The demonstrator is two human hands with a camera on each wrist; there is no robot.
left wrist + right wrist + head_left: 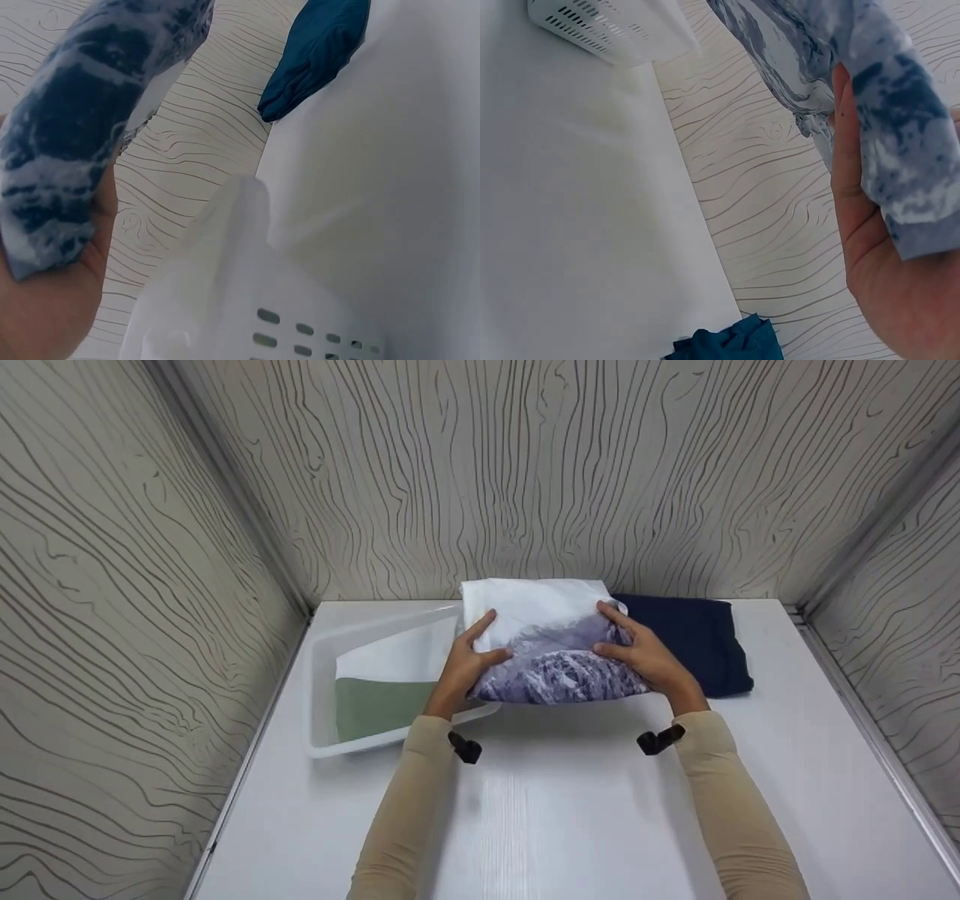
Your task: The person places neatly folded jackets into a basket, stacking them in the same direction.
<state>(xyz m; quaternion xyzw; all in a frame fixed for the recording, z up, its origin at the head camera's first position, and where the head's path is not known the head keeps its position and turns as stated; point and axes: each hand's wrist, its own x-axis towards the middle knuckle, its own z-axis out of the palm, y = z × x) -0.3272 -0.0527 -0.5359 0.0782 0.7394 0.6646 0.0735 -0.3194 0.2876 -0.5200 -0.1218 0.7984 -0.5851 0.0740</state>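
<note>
Both hands hold up a folded shirt (555, 630), white along the top with a purple-grey mountain print below. My left hand (466, 664) grips its left side, thumb on the printed face. On the opposite side my right hand (652, 656) grips it likewise, thumb and a finger lying on the front. The shirt is lifted off the table, its lower edge hanging above the surface. In the left wrist view a folded edge of the shirt (75, 135) lies in the palm. The right wrist view shows fingers of the right hand (877, 262) behind the cloth.
A white plastic basket (322, 697) with slotted walls stands at the left, partly behind the left hand. Inside lie a green folded cloth (382, 705) and a white cloth (397, 652). A navy folded garment (690, 645) rests at the back right, near the patterned wall (525, 472).
</note>
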